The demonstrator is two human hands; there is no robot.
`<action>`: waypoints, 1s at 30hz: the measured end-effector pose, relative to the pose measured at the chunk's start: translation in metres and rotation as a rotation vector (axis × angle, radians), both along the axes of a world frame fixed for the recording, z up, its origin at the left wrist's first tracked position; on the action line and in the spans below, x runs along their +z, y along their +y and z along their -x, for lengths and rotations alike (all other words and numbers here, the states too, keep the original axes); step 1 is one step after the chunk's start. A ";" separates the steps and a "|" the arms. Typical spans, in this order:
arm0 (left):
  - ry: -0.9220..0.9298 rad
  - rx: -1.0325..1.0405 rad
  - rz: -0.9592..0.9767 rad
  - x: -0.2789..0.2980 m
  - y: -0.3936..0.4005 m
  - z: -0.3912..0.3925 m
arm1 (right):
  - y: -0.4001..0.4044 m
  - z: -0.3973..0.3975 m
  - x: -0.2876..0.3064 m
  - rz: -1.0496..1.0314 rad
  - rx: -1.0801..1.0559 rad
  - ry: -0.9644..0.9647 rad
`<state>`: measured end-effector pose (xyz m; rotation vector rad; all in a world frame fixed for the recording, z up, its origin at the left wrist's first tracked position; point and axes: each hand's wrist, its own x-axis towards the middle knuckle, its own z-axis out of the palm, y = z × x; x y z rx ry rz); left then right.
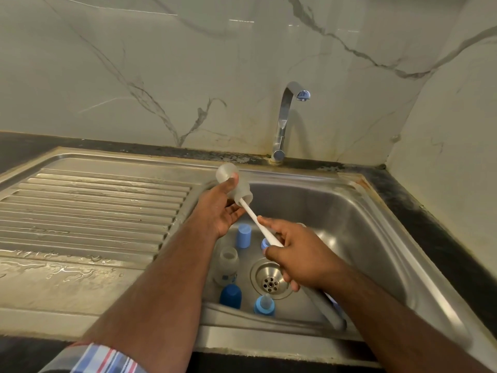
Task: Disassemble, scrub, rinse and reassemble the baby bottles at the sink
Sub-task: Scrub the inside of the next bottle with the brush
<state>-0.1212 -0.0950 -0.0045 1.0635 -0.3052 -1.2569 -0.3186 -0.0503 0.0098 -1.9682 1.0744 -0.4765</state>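
Gripping a clear bottle in our left hand, thumb curled over its side, we hold it tilted above the sink's upper left rim at frame centre. Our right hand wraps its fingers round the white brush handle, whose far end sits inside the bottle's mouth. Down in the basin we see a second clear bottle, a pale blue cap, a dark blue cap and a blue-ringed teat near the drain. The tap stands dry at upper centre.
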 end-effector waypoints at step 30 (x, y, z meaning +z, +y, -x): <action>0.141 -0.027 0.165 0.007 0.004 -0.004 | -0.009 0.008 0.013 -0.611 -0.033 -0.552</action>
